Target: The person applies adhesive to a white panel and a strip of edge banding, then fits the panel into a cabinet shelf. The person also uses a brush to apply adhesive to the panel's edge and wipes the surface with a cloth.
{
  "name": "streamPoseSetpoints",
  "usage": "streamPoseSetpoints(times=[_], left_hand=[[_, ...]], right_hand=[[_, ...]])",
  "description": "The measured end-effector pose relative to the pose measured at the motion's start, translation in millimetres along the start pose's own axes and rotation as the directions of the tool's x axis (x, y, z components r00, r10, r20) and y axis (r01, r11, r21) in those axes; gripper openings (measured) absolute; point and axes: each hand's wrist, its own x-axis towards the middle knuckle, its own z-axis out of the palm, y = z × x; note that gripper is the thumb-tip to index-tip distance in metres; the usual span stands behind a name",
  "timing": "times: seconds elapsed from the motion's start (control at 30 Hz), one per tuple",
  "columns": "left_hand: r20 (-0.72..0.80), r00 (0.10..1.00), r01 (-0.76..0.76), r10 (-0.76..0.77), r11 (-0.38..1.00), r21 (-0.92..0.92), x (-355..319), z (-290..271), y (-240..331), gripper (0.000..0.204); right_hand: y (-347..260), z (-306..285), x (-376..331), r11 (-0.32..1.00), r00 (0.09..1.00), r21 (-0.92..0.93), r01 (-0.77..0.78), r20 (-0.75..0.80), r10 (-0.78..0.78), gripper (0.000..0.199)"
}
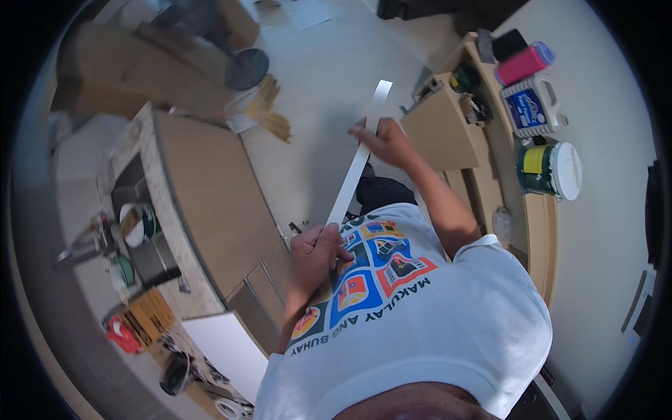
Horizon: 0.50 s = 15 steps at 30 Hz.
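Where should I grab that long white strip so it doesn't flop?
Probably best near both ends, as the hands do now: left hand pinches the lower end, right hand grips near the top. The white strip is long, thin and flat, so pinch its flat faces from the sides.

Watching the head cam feed here: left hand (316,246) is closed round the near end of a long white strip (357,166), right hand (383,140) pinches it further up, so it runs slanted away over the pale floor (315,91). Wooden cabinet panel (210,196) sits off to the left, and a white-lidded bucket (549,169), white jug (533,106) and pink roll (523,64) are on the right.
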Motion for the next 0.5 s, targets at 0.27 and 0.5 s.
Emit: streamPoseSetpoints(times=[0.27,0.5], left_hand=[[0.137,0.990,-0.089,0.032,0.897,0.433,58,23,88,0.034],[-0.222,0.965,0.069,0.140,0.683,0.727,127,-36,158,0.033]], right_hand=[[96,-151,61,0.999,0.987,0.038,-0.016,-0.162,0.022,0.027],[34,-199,79,0.999,0.978,-0.035,0.039,-0.205,-0.046,0.028]])
